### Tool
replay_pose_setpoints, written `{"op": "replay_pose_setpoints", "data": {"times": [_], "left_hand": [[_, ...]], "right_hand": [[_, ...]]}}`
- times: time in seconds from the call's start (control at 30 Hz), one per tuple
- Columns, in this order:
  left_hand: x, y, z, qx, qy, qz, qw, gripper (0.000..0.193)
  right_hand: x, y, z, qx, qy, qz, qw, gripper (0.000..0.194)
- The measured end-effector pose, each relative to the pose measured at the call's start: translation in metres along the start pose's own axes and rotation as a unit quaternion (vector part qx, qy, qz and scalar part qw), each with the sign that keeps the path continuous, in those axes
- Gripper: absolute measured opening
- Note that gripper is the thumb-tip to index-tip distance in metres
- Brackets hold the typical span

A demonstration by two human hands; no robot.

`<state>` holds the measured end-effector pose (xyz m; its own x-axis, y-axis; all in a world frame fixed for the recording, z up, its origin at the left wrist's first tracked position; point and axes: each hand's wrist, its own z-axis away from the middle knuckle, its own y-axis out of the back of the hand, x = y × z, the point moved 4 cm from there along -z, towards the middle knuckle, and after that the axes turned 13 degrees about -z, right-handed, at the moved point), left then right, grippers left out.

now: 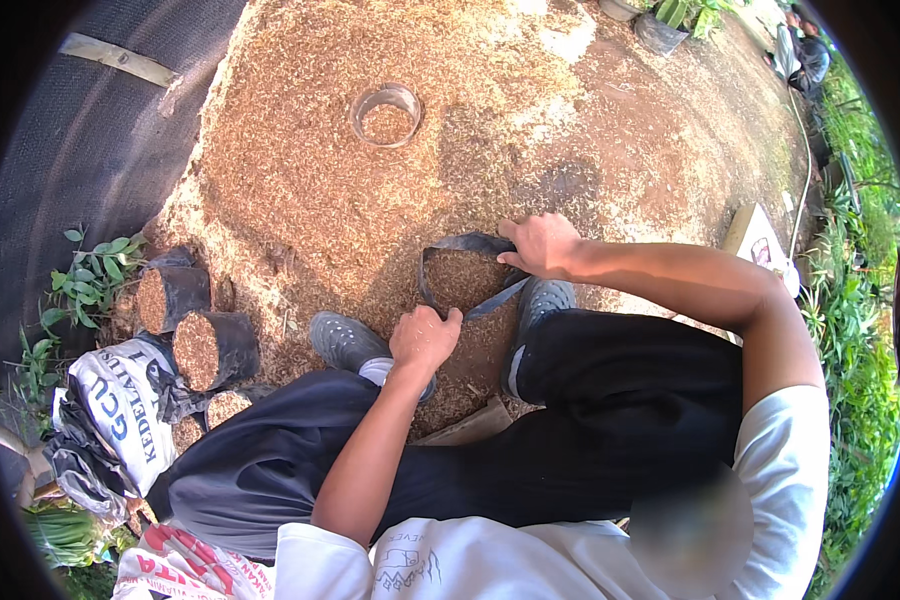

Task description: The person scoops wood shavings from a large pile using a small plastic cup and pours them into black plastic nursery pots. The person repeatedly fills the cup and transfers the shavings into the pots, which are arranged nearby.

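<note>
Low between my shoes, a black plastic planting bag point(471, 243) is held with its mouth spread wide. My left hand point(424, 337) pinches the near left side of its rim. On the far right side of the rim is my right hand point(544, 244), gripping with thumb and fingers. Brown husk-like growing material point(469, 274) shows inside the rim; how deep it lies is hidden. Beyond the bag spreads a broad layer of loose husk mix point(307, 165). A short open cylinder point(387, 114) stands in it, with mix inside.
Several filled black planting bags point(216, 351) lie at left beside a white printed sack point(124, 397) and leafy plants point(94, 274). Dark netting point(112, 120) borders the far left. A pale box point(754, 232) and a hose point(804, 165) are at right. Two people point(802, 56) sit far off.
</note>
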<state>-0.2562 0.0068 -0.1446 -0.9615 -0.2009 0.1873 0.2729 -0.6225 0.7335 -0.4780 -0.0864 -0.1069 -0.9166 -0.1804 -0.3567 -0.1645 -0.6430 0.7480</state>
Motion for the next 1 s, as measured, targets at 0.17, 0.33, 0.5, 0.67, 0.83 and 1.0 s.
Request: {"op": "replay_pose_setpoints", "data": {"times": [0.17, 0.33, 0.5, 0.67, 0.83, 1.0], "left_hand": [[-0.021, -0.002, 0.01, -0.057, -0.01, 0.095, 0.994, 0.053], [-0.028, 0.016, 0.013, -0.149, 0.027, 0.116, 0.982, 0.067], [-0.013, -0.001, 0.015, -0.093, 0.027, 0.003, 0.995, 0.067], [-0.02, -0.005, 0.014, -0.054, -0.005, -0.034, 0.998, 0.063], [-0.028, 0.021, 0.03, -0.163, 0.034, -0.001, 0.986, 0.064], [-0.013, 0.021, 0.034, -0.067, 0.023, -0.108, 0.992, 0.07]], "right_hand": [[0.009, 0.009, 0.0, 0.091, 0.062, -0.076, 0.991, 0.028], [0.019, 0.005, 0.021, 0.091, 0.032, -0.15, 0.984, 0.037], [0.02, -0.01, 0.033, -0.046, -0.076, -0.101, 0.991, 0.051], [0.014, -0.004, 0.033, 0.015, 0.022, -0.127, 0.992, 0.032], [0.006, 0.002, 0.043, 0.015, 0.036, -0.17, 0.985, 0.03], [-0.003, 0.004, 0.054, -0.017, 0.017, -0.052, 0.998, 0.042]]}}
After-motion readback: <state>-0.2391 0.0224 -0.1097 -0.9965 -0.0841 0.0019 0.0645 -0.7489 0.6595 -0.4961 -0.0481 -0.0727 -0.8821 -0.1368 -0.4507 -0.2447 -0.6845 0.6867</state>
